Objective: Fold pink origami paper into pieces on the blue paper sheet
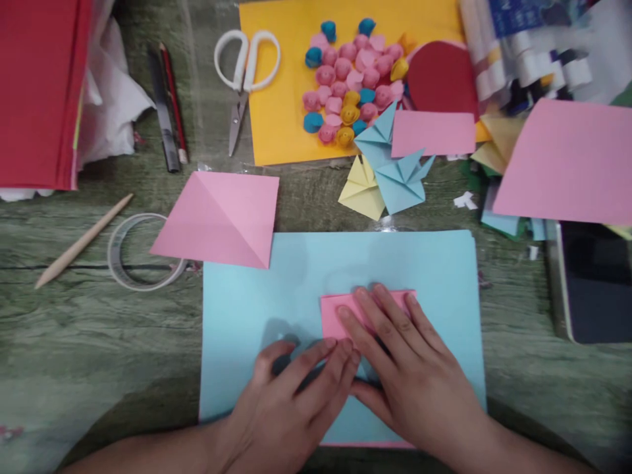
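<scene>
A small folded pink paper (330, 317) is held down on the blue paper (237, 309), a little right of its middle and short of its far edge. It is pressed by the right hand (419, 372), which is laid flat with its fingers slightly spread and grips nothing. The left hand (296, 395) is half curled, its fingertips set together at the near left part of the pink paper; whether the paper is pinched there cannot be told. The pink paper should be light, thin and easily creased or torn, stiffer along its fold, and apt to slide on the smooth sheet unless pinned. It would best be taken by its far left corner, which is left uncovered. Room for moving is offered toward the blue paper's left edge and in the strip along its far edge, though the far left corner is overlapped by a creased pink sheet (222, 217). Beyond the right edge, a phone (595, 283) is set well apart.
</scene>
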{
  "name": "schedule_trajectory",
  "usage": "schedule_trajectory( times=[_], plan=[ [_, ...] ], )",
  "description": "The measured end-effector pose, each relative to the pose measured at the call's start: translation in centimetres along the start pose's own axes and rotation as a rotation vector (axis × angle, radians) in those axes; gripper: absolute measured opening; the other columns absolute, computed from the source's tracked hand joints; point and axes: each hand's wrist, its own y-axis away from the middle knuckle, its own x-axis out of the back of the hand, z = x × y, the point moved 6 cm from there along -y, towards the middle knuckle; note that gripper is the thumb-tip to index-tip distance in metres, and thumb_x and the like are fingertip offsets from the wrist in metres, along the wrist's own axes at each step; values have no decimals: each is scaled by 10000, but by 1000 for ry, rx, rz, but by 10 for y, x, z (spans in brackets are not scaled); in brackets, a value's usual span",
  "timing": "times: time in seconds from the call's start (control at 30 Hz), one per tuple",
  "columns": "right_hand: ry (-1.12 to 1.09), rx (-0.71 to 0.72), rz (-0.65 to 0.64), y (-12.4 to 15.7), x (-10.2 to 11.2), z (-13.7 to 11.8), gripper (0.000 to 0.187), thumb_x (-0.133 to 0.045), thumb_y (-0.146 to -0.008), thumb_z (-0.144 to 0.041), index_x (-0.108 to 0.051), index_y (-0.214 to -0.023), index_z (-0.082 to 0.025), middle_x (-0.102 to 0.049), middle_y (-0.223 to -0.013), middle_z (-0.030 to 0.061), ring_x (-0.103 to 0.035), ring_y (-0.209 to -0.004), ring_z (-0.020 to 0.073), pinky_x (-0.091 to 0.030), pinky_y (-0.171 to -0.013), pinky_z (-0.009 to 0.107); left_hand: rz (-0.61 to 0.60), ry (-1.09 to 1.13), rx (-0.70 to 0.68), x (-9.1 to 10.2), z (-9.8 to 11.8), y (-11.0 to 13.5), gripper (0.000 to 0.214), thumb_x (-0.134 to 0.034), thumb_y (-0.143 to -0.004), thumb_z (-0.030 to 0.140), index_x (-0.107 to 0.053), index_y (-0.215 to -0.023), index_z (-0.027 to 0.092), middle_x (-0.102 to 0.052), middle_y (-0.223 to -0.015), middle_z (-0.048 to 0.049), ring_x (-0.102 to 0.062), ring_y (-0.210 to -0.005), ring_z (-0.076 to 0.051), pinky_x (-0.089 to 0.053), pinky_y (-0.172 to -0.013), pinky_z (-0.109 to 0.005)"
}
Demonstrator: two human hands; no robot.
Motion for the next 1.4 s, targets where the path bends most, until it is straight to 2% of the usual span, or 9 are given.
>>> schedule_trajectory(
  times=[0.33,0.5,0.6,0.73,0.9,1.03,1.27,1.4],
  plan=[
    [-25,3,27,0,1,-1,610,-489,-847,-493,-409,-1353,-162,-396,-1419,108,-319,-1324,289,-243,-1081,498,21,-82,-15,1,0,2,353,-432,-895,233,-556,-1225,224,-453,-1387,-7,-424,-1163,-238,-326,-869,-385],
    [-19,-4,29,-1,1,-1,609,-490,-844,-499,-414,-1351,-169,-399,-1418,104,-327,-1320,284,-238,-1084,493,11,-118,-14,0,3,5,373,-429,-891,232,-537,-1247,219,-430,-1408,3,-382,-1225,-213,-355,-826,-324],
    [-16,-2,40,-1,2,-1,603,-481,-851,-493,-412,-1352,-164,-395,-1420,107,-316,-1327,278,-233,-1088,482,43,-127,1,1,3,6,383,-446,-880,238,-534,-1251,211,-418,-1418,3,-324,-1288,-205,-344,-895,-307],
    [-16,0,47,-1,1,-1,597,-479,-855,-483,-408,-1354,-164,-397,-1420,104,-312,-1329,274,-238,-1087,474,12,-130,-38,0,4,6,387,-428,-890,230,-523,-1263,190,-424,-1412,-19,-292,-1324,-227,-281,-1013,-362],
    [-18,-4,37,-1,0,0,599,-483,-852,-483,-410,-1353,-162,-397,-1419,103,-320,-1324,282,-241,-1083,484,12,-117,-34,0,4,5,374,-422,-895,224,-536,-1249,188,-450,-1391,-37,-326,-1308,-265,-206,-1056,-438],
    [-13,-1,42,-1,0,-1,601,-481,-854,-482,-405,-1357,-164,-389,-1424,103,-321,-1323,284,-241,-1083,488,-1,-120,-9,0,4,5,378,-432,-895,236,-522,-1261,205,-429,-1408,-19,-314,-1310,-273,-213,-1034,-449],
    [-10,-2,41,0,1,-1,582,-470,-863,-475,-414,-1352,-165,-400,-1417,108,-316,-1326,285,-243,-1081,488,-16,-107,-69,-1,6,6,377,-389,-905,209,-528,-1253,166,-427,-1408,-52,-310,-1312,-247,-316,-936,-369],
    [-10,-9,40,0,1,-1,580,-467,-864,-477,-415,-1352,-168,-398,-1419,104,-314,-1328,279,-240,-1083,485,-18,-111,-56,0,6,4,379,-386,-897,191,-537,-1244,161,-417,-1414,-58,-304,-1313,-247,-339,-901,-343]
  ],
)
